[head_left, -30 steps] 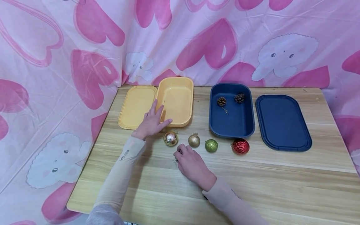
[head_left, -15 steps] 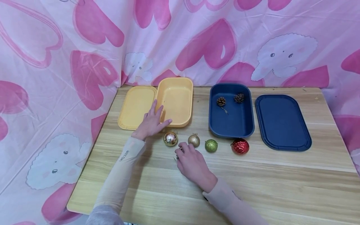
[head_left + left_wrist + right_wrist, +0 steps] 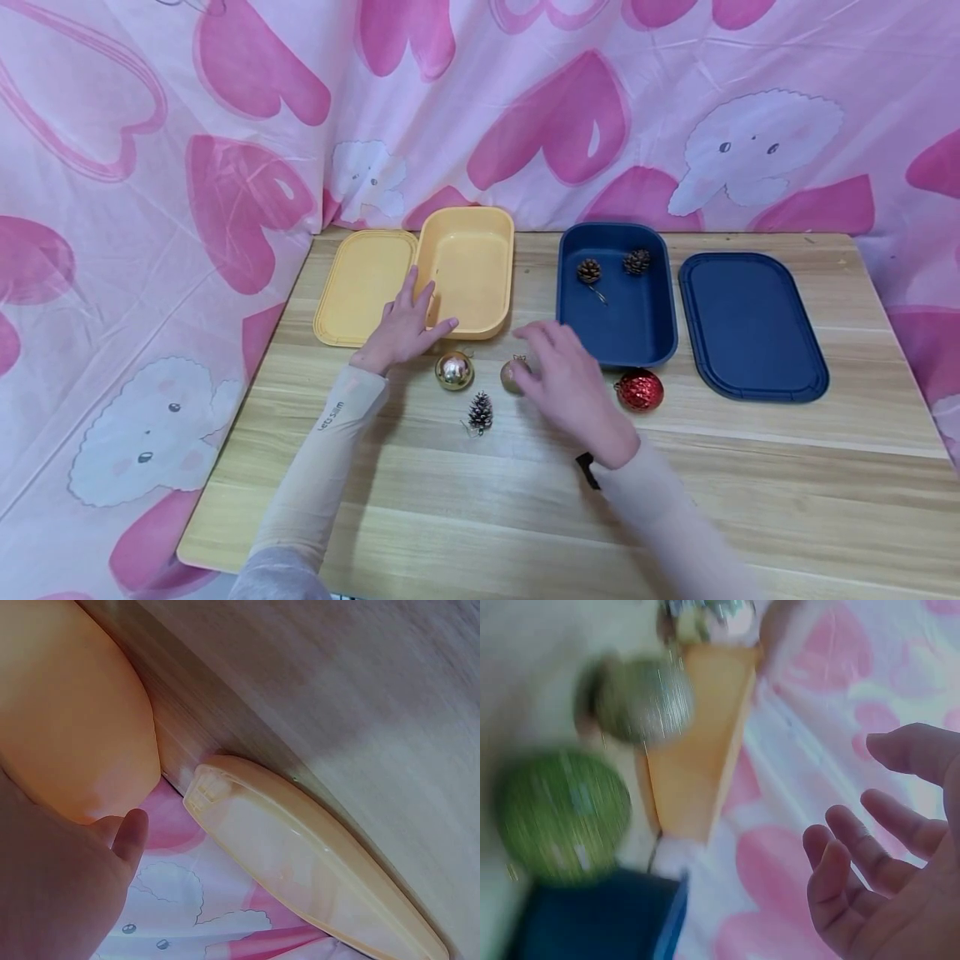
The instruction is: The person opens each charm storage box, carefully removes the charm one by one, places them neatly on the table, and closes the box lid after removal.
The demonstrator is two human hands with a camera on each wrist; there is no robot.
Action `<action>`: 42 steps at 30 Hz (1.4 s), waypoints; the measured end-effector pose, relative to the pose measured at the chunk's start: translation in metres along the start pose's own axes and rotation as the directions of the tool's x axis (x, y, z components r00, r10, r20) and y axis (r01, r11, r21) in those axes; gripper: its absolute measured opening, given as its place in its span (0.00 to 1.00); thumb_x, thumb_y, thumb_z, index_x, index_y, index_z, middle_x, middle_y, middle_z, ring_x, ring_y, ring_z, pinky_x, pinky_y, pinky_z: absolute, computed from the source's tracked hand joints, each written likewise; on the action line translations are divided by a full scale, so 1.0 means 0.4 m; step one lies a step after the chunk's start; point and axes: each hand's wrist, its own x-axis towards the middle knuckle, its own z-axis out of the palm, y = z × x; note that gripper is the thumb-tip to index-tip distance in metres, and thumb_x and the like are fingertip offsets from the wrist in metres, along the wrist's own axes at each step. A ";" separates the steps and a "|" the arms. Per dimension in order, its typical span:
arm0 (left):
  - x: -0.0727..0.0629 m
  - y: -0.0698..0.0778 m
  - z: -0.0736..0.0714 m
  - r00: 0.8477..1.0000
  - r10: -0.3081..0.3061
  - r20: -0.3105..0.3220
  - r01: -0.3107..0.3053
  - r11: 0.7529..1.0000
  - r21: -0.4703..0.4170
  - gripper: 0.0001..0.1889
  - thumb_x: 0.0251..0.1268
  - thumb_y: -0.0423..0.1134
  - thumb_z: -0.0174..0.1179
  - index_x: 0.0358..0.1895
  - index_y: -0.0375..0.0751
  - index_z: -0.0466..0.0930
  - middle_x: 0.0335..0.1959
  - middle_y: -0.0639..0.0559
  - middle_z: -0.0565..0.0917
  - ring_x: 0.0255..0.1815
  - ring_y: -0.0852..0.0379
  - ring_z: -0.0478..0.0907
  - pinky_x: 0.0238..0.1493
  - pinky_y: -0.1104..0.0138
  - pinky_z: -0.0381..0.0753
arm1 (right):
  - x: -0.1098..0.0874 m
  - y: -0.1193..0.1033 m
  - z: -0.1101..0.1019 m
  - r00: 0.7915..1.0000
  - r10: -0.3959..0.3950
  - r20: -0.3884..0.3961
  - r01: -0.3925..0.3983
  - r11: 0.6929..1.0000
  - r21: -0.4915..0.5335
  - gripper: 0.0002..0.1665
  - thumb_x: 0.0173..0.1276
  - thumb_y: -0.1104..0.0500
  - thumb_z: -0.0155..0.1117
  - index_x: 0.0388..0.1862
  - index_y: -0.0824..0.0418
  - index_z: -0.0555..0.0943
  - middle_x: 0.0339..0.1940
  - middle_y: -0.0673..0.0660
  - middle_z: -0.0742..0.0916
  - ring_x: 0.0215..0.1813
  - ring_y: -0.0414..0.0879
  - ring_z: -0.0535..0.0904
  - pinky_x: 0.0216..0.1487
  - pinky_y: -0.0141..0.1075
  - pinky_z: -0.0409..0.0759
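Note:
My right hand (image 3: pixel 573 387) is raised over the row of balls with its fingers spread and slightly bent. Nothing is in it in the right wrist view. Beneath it the green glitter ball (image 3: pixel 562 814) is hidden from the head view, and the gold glitter ball (image 3: pixel 512 377) is partly covered. To its left a pine cone (image 3: pixel 481 412) with a thin string lies on the table. My left hand (image 3: pixel 401 333) stretches its fingers at the near left side of the yellow box (image 3: pixel 502 325), beside the yellow lid (image 3: pixel 360 292). A shiny gold ball (image 3: pixel 454 371) lies near its thumb.
A dark blue box (image 3: pixel 618 342) contains two pine cones (image 3: pixel 589 271). To its right lies the dark blue lid (image 3: pixel 753 329). A red ball (image 3: pixel 640 391) sits before the blue box. A pink curtain (image 3: pixel 547 108) hangs behind the wooden table (image 3: pixel 750 483).
My right hand has left the pine cone, which now lies uncovered, and has moved right and up over the green ball. The left hand stays in place.

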 end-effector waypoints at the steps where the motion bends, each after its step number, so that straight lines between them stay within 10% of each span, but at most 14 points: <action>1: 0.000 0.000 0.000 1.000 0.000 0.001 0.000 1.000 0.000 0.51 0.63 0.76 0.36 0.78 0.41 0.43 0.78 0.46 0.22 0.79 0.38 0.42 0.73 0.40 0.51 | 0.007 0.009 -0.014 1.000 0.017 -0.008 -0.017 1.000 0.003 0.24 0.63 0.54 0.65 0.58 0.58 0.76 0.56 0.56 0.80 0.53 0.51 0.75 0.43 0.44 0.80; 19: 0.001 0.001 0.001 1.000 0.012 0.005 -0.012 1.000 0.004 0.51 0.63 0.75 0.36 0.77 0.39 0.43 0.78 0.44 0.23 0.79 0.38 0.40 0.72 0.40 0.52 | 0.159 0.168 -0.226 0.945 0.307 -0.114 -0.279 0.937 0.211 0.29 0.69 0.50 0.59 0.65 0.60 0.71 0.60 0.61 0.79 0.52 0.56 0.75 0.47 0.48 0.73; 34: 0.002 0.000 -0.001 1.000 0.018 0.002 -0.018 1.000 0.001 0.51 0.63 0.75 0.36 0.77 0.38 0.43 0.78 0.43 0.23 0.79 0.37 0.41 0.73 0.40 0.51 | 0.246 0.304 -0.215 0.884 0.424 0.199 -0.454 0.880 0.139 0.35 0.73 0.47 0.54 0.70 0.66 0.63 0.68 0.69 0.71 0.65 0.64 0.67 0.65 0.60 0.67; 42: 0.000 -0.001 -0.002 1.000 0.000 0.010 0.000 1.000 -0.006 0.52 0.62 0.76 0.36 0.77 0.39 0.44 0.78 0.46 0.22 0.79 0.37 0.41 0.73 0.41 0.50 | 0.269 0.333 -0.176 0.823 0.358 0.441 -0.383 0.923 -0.036 0.39 0.72 0.52 0.55 0.73 0.70 0.56 0.72 0.74 0.62 0.70 0.68 0.60 0.67 0.62 0.63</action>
